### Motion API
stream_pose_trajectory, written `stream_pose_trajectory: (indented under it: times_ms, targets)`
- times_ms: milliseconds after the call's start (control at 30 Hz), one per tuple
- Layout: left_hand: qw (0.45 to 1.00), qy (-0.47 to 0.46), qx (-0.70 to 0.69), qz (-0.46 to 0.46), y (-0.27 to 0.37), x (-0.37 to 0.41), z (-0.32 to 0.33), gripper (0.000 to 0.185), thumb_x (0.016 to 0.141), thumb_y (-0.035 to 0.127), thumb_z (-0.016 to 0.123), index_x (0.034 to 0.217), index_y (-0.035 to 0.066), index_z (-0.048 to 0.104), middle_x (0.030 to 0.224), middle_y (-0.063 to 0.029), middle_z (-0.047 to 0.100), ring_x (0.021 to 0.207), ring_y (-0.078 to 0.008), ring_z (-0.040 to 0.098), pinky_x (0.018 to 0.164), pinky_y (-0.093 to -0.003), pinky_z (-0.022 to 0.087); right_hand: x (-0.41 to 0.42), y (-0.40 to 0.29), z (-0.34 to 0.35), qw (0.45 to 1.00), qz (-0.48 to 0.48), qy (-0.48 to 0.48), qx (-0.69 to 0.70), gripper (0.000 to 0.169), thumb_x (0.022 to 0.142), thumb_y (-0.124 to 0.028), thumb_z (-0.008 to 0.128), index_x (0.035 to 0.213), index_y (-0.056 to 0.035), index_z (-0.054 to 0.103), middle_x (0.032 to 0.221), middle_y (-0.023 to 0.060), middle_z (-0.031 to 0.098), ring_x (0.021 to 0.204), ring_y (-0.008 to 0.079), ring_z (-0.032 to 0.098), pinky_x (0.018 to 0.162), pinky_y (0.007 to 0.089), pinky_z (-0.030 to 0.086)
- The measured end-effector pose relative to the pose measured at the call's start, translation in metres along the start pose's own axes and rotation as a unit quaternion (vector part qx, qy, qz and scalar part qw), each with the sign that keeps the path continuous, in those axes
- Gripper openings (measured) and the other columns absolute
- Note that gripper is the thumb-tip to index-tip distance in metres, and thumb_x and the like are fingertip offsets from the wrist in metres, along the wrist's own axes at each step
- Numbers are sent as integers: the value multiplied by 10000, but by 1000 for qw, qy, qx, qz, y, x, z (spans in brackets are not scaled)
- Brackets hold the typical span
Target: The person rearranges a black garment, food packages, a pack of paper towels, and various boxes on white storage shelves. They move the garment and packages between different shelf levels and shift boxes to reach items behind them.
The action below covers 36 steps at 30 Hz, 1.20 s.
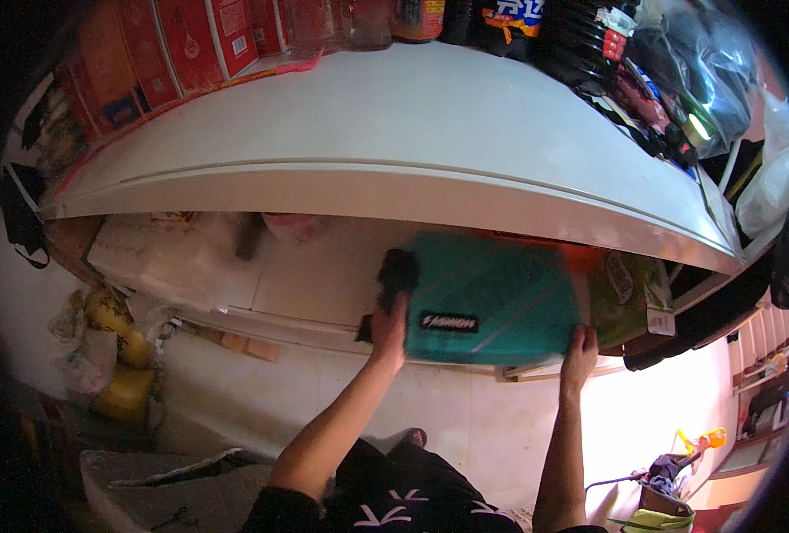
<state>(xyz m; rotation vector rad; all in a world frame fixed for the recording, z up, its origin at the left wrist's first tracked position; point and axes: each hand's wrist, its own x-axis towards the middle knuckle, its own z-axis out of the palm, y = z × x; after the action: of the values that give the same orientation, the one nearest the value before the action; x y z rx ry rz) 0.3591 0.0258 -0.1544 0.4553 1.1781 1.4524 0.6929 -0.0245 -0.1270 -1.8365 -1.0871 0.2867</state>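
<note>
A teal suitcase (pixel 501 293) with diagonal ridges and a small black badge bearing writing lies partly under the overhanging front of a white tabletop (pixel 394 113). My left hand (pixel 389 336) grips its left end, just below a blurred black part (pixel 398 276). At the near right corner my right hand (pixel 580 353) is closed on the suitcase's edge. The suitcase's far side is hidden below the tabletop, and its outline is slightly blurred. To its right sits a green printed package (pixel 631 300).
On the lower shelf (pixel 308 273) at left lies a whitish plastic-wrapped bundle (pixel 161 260). Red boxes (pixel 191 46), bottles (pixel 511 23) and plastic bags (pixel 694 60) line the tabletop's back. Yellow bags (pixel 124 353) stand at left; a grey cushioned seat (pixel 174 486) is near my legs.
</note>
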Motion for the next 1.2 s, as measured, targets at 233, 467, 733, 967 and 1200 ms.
stream_pose_trajectory:
  times_ms: [233,467,733,967,1200]
  targets:
    - [998,-55,-15,-6,24,55,10,744,915,536,583,1396,-6,414,1340,-150,513,1181,-241,494,1023,-370,395,29,-12,-21,995,-53,10,-89,474,982,-367,518,1256,19,534,1215,230,588,1098,372,547,954,438,409]
    - [819,-76,488,294,127,47,-14,621,960,375,564,1451,45,375,1411,-229,443,1289,-331,443,1071,-389,359,-28,-109,26,957,-270,-57,-86,440,880,-166,624,1291,-48,518,1321,230,484,1255,406,419,1070,508,325]
    - [615,-164,691,343,82,93,-74,647,914,289,611,1495,223,334,1562,-230,197,1377,-473,291,1088,-530,343,-150,-152,114,847,-388,-324,163,397,818,-27,622,1209,-3,558,1263,217,535,1240,403,477,1040,473,411]
    - [378,-248,831,325,56,123,-64,728,836,258,691,1482,310,358,1591,-183,133,1375,-540,226,995,-672,365,-176,-119,253,920,-259,-229,185,413,799,1,596,1205,14,520,1249,225,523,1218,401,470,1022,470,411]
    - [378,-255,783,423,69,213,-95,602,849,199,683,1398,85,465,1532,-201,269,1338,-473,326,1049,-585,346,-158,-129,286,947,-267,-148,103,359,788,-25,590,1144,6,570,1205,221,530,1188,389,481,1044,463,379]
